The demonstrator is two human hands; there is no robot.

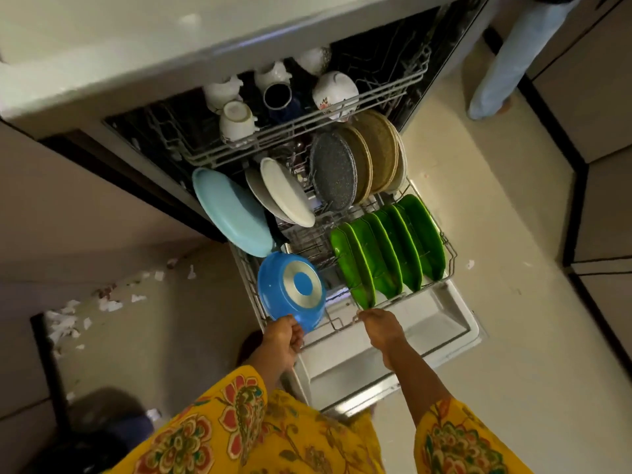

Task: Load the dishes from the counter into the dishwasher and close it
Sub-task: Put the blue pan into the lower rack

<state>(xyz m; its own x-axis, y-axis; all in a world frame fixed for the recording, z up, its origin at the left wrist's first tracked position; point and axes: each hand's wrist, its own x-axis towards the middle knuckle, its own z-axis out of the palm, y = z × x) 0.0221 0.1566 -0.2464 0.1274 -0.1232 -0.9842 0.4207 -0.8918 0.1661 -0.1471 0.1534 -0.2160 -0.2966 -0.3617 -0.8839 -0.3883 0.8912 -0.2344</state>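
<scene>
Left hand [282,338] grips the near rim of a blue pan [291,291], which stands bottom-up at the lower rack's [415,295] front left corner. Right hand [378,325] curls over the rack's front wire, above the open dishwasher door [441,333]. Behind: green plates [386,248] upright in a row, a light blue dish [232,213], white plates [285,193] and brown plates [376,155]. Farthest, cups [236,119] sit in the upper rack [273,138] under the counter [136,46]. Paper scraps [102,302] litter the floor at left.

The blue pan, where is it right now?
In the head view, the blue pan sits bottom-up at the lower rack's front-left corner, left of the green plates, its rim gripped by the left hand.
</scene>
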